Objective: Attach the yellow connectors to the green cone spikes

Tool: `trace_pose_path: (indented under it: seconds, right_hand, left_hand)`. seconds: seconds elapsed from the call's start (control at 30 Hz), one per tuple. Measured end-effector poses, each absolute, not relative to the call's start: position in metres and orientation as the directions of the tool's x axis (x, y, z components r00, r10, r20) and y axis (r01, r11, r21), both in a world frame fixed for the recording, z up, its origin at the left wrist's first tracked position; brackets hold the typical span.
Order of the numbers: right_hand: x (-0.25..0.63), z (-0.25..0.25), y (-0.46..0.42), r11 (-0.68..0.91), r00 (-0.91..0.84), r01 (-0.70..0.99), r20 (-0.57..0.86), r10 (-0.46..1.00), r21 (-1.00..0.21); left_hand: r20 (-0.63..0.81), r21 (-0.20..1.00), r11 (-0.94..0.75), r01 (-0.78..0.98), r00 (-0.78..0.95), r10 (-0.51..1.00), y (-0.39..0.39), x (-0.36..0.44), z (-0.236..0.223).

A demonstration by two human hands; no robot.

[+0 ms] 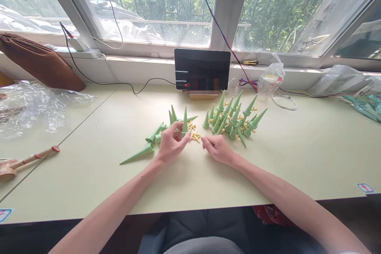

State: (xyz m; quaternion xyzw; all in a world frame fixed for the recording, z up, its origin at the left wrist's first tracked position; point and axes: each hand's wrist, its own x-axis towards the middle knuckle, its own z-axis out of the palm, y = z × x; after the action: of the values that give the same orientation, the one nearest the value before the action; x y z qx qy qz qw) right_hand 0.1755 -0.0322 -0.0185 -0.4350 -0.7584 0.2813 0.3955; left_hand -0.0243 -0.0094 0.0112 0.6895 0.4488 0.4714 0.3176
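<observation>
Left hand (pixel 172 143): pinching a green cone (pixel 185 121) upright, mid-frame
Right hand (pixel 218 149): curled narrow — can't tell if holding anything
Yellow pegs (pixel 195 137): probably fitting step — next needs steady cone

- left hand (pixel 171 145): bare, slim-fingered, narrowing at the wrist
- left forearm (pixel 119 204): bare, slender, marked by one small dark spot (pixel 142 176) toward the wrist
- right hand (pixel 219 149): bare too
- right forearm (pixel 276 182): bare, widening toward the elbow
- garment (pixel 205 247): plain grey, a rounded edge at the bottom
</observation>
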Motion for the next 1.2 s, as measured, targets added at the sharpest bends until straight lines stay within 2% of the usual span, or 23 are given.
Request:
trace_pose_path:
  seconds: [0.33,0.6,0.9,1.2]
  right_hand:
    - [0.1775,-0.0211,-0.0314,0.470,-0.344,0.459,0.337,0.876,-0.754]
    - [0.1745,-0.0174,-0.0336,0.450,-0.254,0.409,0.374,0.892,-0.794]
    - [0.1741,-0.0176,-0.0327,0.483,-0.313,0.456,0.374,0.873,-0.747]
    - [0.1736,-0.0225,-0.0307,0.494,-0.331,0.471,0.373,0.867,-0.731]
  left_hand:
    - [0.331,0.836,-0.401,0.375,0.237,0.913,-0.0128,-0.0212,0.0109]
    - [0.291,0.849,-0.388,0.360,0.295,0.910,-0.0118,-0.0211,0.0100]
    - [0.342,0.795,-0.378,0.475,0.164,0.925,-0.0087,-0.0234,0.0099]
    - [0.372,0.784,-0.368,0.499,0.098,0.923,-0.0080,-0.0234,0.0106]
